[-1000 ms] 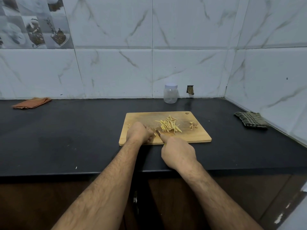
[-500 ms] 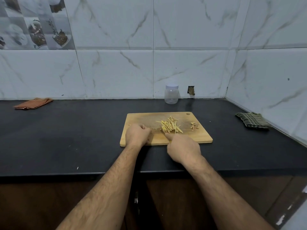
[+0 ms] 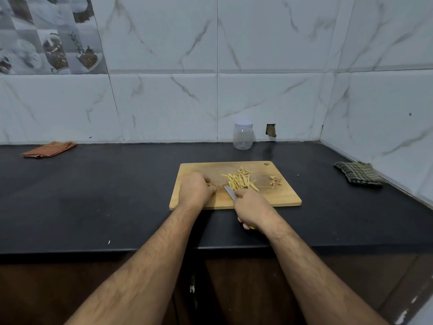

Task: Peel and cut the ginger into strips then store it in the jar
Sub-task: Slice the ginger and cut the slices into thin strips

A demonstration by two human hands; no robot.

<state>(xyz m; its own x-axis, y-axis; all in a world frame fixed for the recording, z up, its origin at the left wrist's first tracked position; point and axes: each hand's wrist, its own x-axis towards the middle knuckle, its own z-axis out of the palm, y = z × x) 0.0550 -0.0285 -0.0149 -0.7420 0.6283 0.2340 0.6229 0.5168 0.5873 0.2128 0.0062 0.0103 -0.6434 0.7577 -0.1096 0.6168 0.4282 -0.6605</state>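
Note:
A wooden cutting board (image 3: pixel 281 198) lies on the black counter. A pile of yellow ginger strips (image 3: pixel 240 179) sits on its middle, and a few brown peel scraps (image 3: pixel 275 181) lie to the right. My left hand (image 3: pixel 195 191) rests on the board's left part with fingers curled over a small piece I cannot make out. My right hand (image 3: pixel 254 208) grips a knife (image 3: pixel 230 192); its blade points at the near edge of the strips. A clear plastic jar (image 3: pixel 243 137) with a pale lid stands by the back wall, closed.
An orange cloth (image 3: pixel 50 149) lies at the far left of the black counter (image 3: pixel 105 195). A dark checked cloth (image 3: pixel 359 175) lies by the right wall. Tiled walls close the back and right side.
My right hand moved up toward the strips, then drew back slightly; the knife blade now shows beside the pile. My left hand stayed on the board.

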